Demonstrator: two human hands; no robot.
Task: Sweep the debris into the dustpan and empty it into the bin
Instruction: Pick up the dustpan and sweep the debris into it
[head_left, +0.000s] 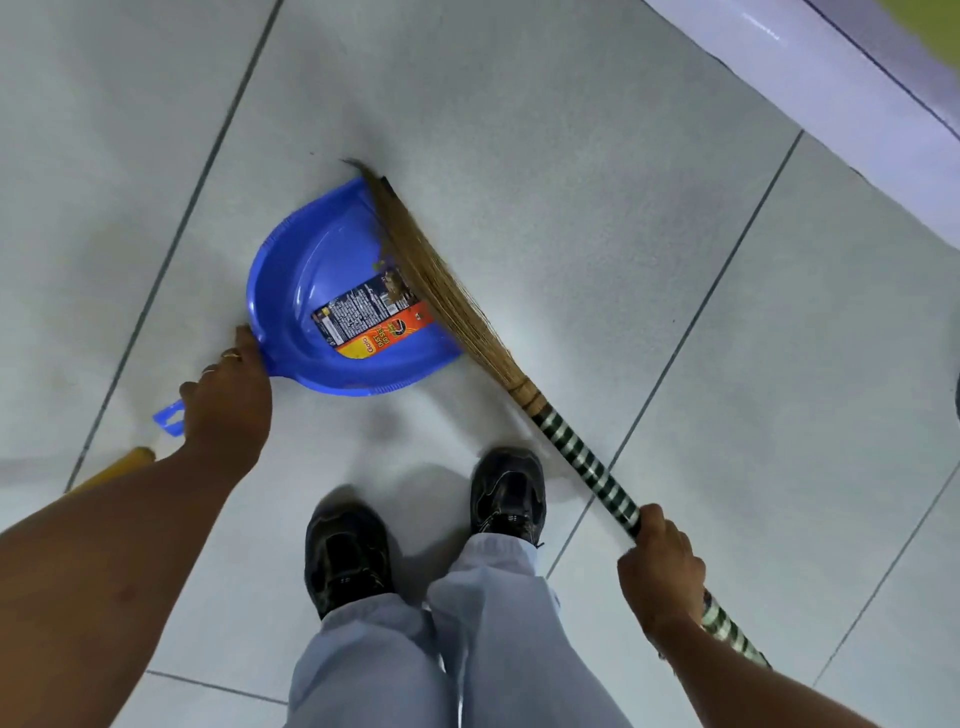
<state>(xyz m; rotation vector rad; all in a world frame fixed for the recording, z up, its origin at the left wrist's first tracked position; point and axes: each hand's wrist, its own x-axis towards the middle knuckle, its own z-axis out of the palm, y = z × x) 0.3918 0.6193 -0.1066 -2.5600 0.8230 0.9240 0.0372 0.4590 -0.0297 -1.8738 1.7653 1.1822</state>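
A blue plastic dustpan (311, 270) with a printed label inside lies flat on the grey tiled floor, its open edge facing right. My left hand (228, 400) grips the dustpan's handle, whose blue end shows beyond my fingers. A grass broom (441, 291) with a green-and-white striped handle lies along the dustpan's open edge. My right hand (660, 566) holds that striped handle lower down. Small brown debris (392, 283) sits just inside the pan's lip against the bristles. No bin is in view.
My two black shoes (426, 525) and light trousers stand just behind the dustpan. A yellow stick end (124, 465) pokes out under my left forearm. A pale lilac wall base (831, 93) runs across the upper right corner.
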